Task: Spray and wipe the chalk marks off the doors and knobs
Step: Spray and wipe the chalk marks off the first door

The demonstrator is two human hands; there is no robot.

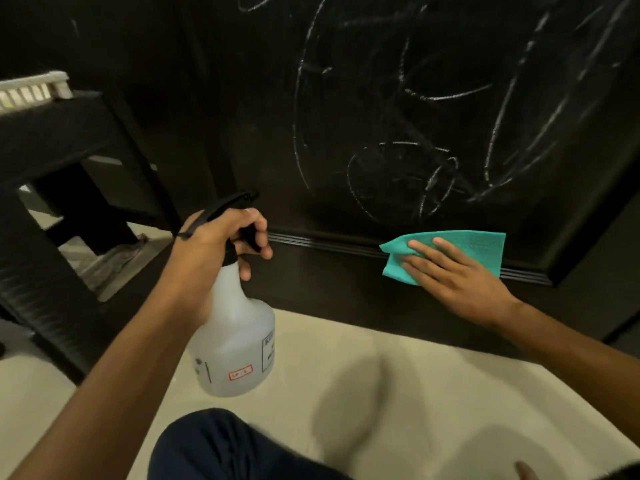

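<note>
The dark door is carrying chalk marks across its panel. The left hand is gripping the spray bottle, fingers curled on its trigger. The right hand is pressing the teal cloth flat-fingered against the lower moulding; wetting the scribbles first, then wiping upward, should be working best.

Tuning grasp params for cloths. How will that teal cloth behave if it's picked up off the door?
The teal cloth is probably floppy: it lies flat and thin against the dark door only because the right hand presses it there with straight fingers. Likely light, since its free edges show no sag. Released, it would probably slide down and fall.
</note>
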